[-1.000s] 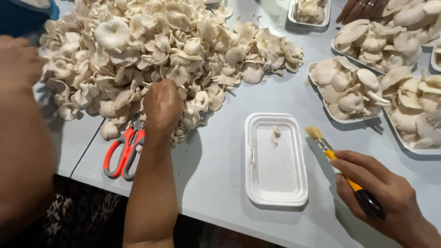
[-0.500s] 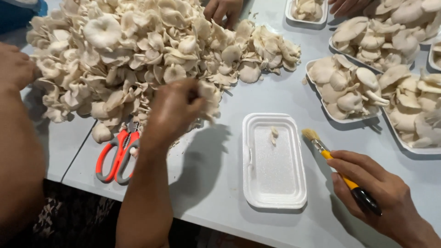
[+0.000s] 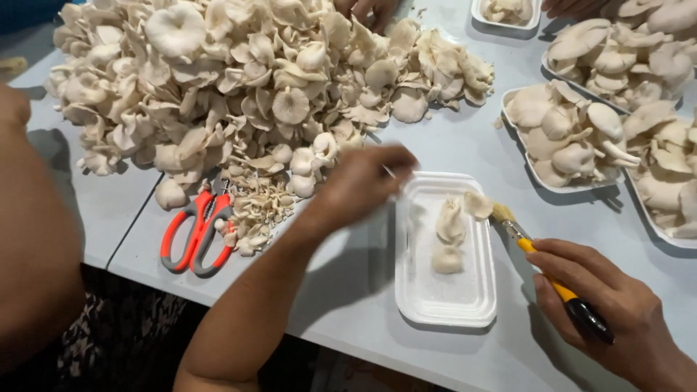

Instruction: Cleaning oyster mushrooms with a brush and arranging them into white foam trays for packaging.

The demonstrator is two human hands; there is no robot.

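At the far left of the frame, a bare arm (image 3: 33, 239) of someone nearby fills the edge, beside a pale grey table (image 3: 348, 305). Above it, a big heap of oyster mushrooms (image 3: 247, 87) spreads across the upper left and centre. Just below the heap, at lower left, orange-handled scissors (image 3: 197, 231) lie flat next to a small scatter of mushroom trimmings (image 3: 258, 210).

In the centre, the person's left hand (image 3: 361, 185) hovers over the upper left corner of a white foam tray (image 3: 445, 290), fingers loosely curled; the picture is blurred here, and it cannot be told whether the hand grips anything. A few mushroom pieces (image 3: 450, 232) lie in the upper half of the tray, one at its upper right rim.

To the right of the tray, the person's right hand (image 3: 617, 319), at the lower right of the frame, is closed around a small brush with a yellow and black handle (image 3: 552, 279). Its bristles point up and left, touching or just beside the mushroom piece at the tray's rim.

In the upper right, several trays filled with mushrooms (image 3: 573, 134) sit close together. Along the top edge, fingers of other people (image 3: 370, 11) show behind the heap.
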